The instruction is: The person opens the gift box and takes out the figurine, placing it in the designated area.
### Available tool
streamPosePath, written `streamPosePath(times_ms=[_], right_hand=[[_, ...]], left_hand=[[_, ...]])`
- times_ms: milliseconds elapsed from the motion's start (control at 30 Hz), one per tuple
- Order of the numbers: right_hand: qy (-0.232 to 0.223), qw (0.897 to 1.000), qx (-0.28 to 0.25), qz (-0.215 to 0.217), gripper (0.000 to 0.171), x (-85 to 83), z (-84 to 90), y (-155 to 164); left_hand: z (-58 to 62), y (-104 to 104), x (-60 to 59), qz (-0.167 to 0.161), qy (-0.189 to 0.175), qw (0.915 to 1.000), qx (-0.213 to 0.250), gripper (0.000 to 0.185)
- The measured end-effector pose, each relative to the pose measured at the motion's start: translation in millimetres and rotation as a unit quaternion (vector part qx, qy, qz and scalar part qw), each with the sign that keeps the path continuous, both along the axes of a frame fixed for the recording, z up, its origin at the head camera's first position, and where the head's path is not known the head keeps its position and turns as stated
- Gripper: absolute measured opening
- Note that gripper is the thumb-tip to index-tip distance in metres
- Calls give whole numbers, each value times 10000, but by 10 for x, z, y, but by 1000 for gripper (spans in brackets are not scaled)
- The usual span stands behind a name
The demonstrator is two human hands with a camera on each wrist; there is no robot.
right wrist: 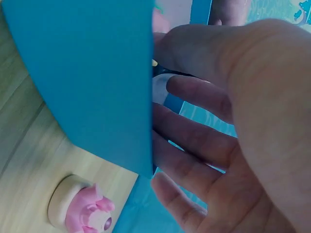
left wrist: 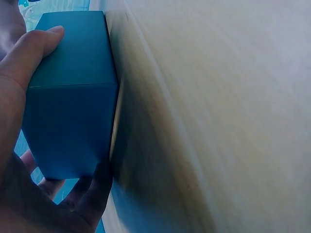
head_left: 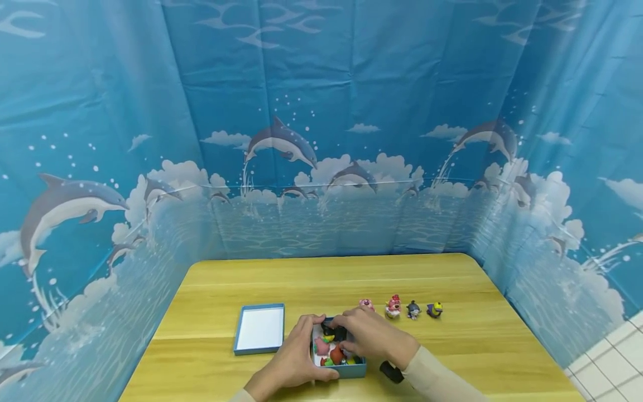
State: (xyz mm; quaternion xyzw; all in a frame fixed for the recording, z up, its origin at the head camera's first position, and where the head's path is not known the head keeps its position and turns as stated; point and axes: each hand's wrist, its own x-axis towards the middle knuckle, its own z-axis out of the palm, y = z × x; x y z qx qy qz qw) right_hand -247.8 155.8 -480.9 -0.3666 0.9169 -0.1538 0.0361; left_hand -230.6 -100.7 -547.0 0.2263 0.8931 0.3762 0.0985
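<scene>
A blue box [head_left: 351,371] with several small toy figures in it stands near the front middle of the table. My left hand [head_left: 293,357] grips its left side; in the left wrist view the thumb [left wrist: 41,46] lies on one face and the fingers reach around the far end. My right hand [head_left: 369,335] dips its thumb and fingers into the box from the right, by a dark figure [head_left: 340,333]. The box wall [right wrist: 82,73] hides those fingertips in the right wrist view. A pink figure [head_left: 322,347] and an orange-red figure [head_left: 337,354] lie inside.
Left of the box lies a blue-rimmed lid [head_left: 260,329], white inside. Behind and right stand a pink figure [head_left: 366,304], a red-and-pink one [head_left: 393,307], a dark grey one [head_left: 413,310] and a yellow-and-purple one [head_left: 434,310]. A dolphin-print curtain [head_left: 321,223] surrounds the table.
</scene>
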Motion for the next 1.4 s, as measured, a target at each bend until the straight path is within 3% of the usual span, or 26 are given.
streamPosePath(times_ms=[500, 933, 1400], right_hand=[[-73, 9995, 290, 76, 41, -48, -28, -91], [-414, 9990, 59, 144, 49, -81, -46, -86], [-307, 9990, 311, 72, 43, -97, -35, -122]], left_hand=[[-45, -5, -4, 21, 86, 10000, 36, 121], [-60, -1, -12, 51, -15, 10000, 55, 118], [-65, -2, -14, 38, 15, 10000, 50, 117]])
